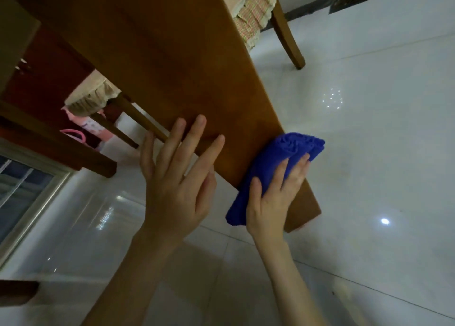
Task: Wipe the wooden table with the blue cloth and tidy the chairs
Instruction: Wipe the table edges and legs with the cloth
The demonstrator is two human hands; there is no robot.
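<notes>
We see our left hand [172, 185] flat on the wooden table [152, 55], fingers spread wide. Our right hand [273, 195] presses the blue cloth [290, 148], bunched under and beyond its nearly straight fingers, at the table's edge.

Dim, soft indoor light; bright lamp glare spots on the glossy floor [385, 221], with wide-angle tilt and warped edges.

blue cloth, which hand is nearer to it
Right. The right hand presses on the cloth at the table edge; the left hand lies flat on the table, apart from it.
</notes>
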